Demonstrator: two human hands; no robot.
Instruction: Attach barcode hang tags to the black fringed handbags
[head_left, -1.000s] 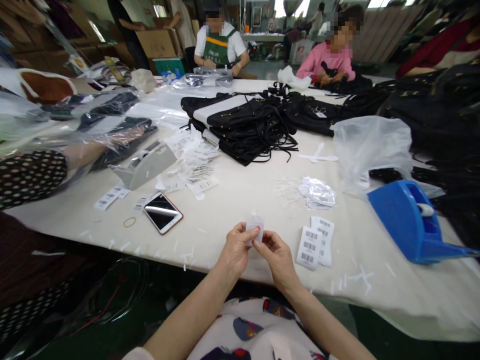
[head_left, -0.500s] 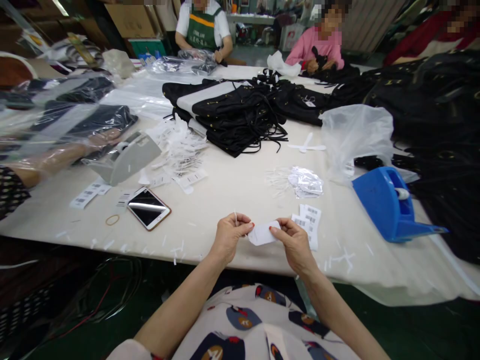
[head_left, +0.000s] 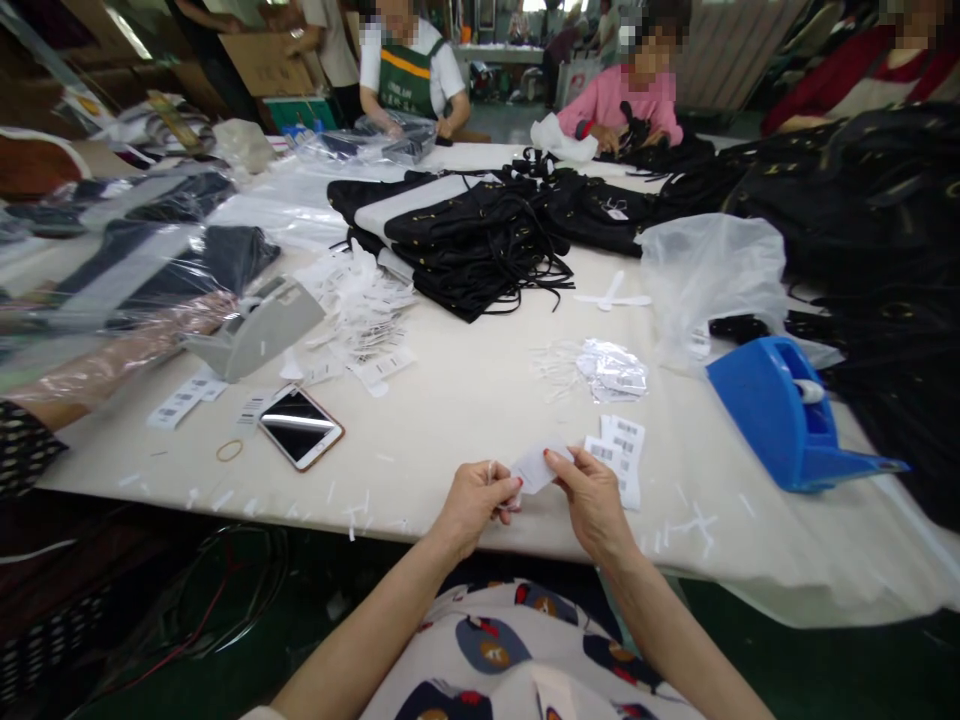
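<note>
2 hands (head_left: 480,500) pinching white tag (head_left: 538,470), barcode labels (head_left: 616,460) near

1. The left arm (head_left: 375,625) and right arm (head_left: 667,615), bare along the forearms, reach forward and converge.
2. The left hand (head_left: 480,500) bends its fingers inward, thumb laid over them in a pinch.
3. The right hand (head_left: 594,500) pinches too, its thumb pointing towards the left.
4. Both hands sit near each other, not touching; the thumbnails are red.
</note>
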